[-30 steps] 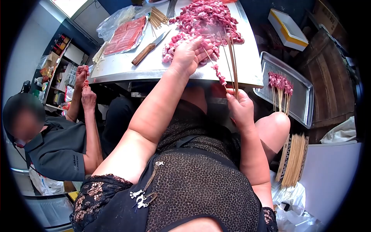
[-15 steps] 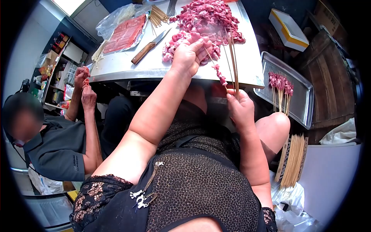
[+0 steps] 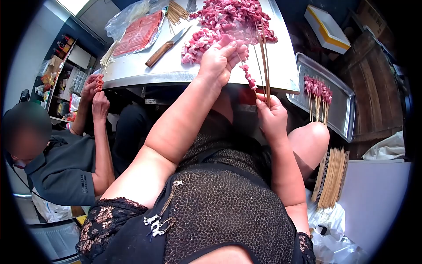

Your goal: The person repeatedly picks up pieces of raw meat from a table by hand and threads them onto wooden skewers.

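My right hand (image 3: 273,115) is closed round several bare bamboo skewers (image 3: 265,66) that point up. Between its thumb and finger is also a skewer partly threaded with raw meat (image 3: 248,77), tilted up to the left. Close to that skewer's tip, my left hand (image 3: 218,61) has its fingers curled in, apparently pinching a piece of meat; the fingertips overlap the pile behind, so the piece is hard to make out. Behind both hands, a large heap of cut raw meat (image 3: 237,15) lies on the white table (image 3: 171,70).
A knife (image 3: 160,53) and a tray of red meat slices (image 3: 138,35) lie left on the table. At right are a metal tray (image 3: 338,105) with finished skewers (image 3: 317,92) and a skewer bundle (image 3: 333,176). On the left a person (image 3: 66,163) holds red pieces.
My left hand has turned slightly, its fingers shifting around the skewer's tip. My right hand keeps its skewers. The whole view has shifted slightly.
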Demonstrator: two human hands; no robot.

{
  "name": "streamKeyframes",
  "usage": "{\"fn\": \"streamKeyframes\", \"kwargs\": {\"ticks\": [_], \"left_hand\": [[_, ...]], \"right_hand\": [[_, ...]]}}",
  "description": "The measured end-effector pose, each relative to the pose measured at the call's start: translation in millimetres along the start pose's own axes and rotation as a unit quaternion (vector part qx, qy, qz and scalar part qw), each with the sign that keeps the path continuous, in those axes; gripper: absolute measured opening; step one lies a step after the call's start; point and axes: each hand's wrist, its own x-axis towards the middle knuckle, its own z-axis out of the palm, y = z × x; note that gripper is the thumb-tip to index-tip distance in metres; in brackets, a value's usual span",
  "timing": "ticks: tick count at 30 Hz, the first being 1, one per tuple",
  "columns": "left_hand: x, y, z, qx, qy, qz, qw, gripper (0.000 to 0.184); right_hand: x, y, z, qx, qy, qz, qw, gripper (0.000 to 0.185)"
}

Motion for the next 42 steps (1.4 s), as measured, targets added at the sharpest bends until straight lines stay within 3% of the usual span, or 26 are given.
{"fn": "streamKeyframes", "kwargs": {"ticks": [4, 7, 14, 28, 36, 42], "left_hand": [[-4, 0, 1, 0.033, -0.01, -0.018, 0.999, 0.013], [-3, 7, -3, 0.07, -0.078, -0.011, 0.994, 0.017], [7, 20, -6, 0.128, -0.048, -0.02, 0.99, 0.024], [-4, 28, -3, 0.073, -0.075, -0.072, 0.992, 0.025], [-6, 20, -10, 0.127, -0.144, -0.106, 0.976, 0.026], [-16, 20, 0, 0.125, -0.094, -0.056, 0.986, 0.029]], "right_hand": [[0, 0, 0, 0.018, 0.0, 0.002, 1.0, 0.013], [1, 0, -2, 0.046, -0.004, 0.009, 0.999, 0.013], [1, 1, -2, 0.013, 0.005, -0.014, 1.0, 0.014], [2, 3, -6, -0.022, 0.016, -0.072, 0.997, 0.014], [-3, -2, -3, 0.07, -0.027, -0.021, 0.997, 0.014], [-1, -7, -4, 0.042, -0.009, -0.035, 0.998, 0.014]]}}
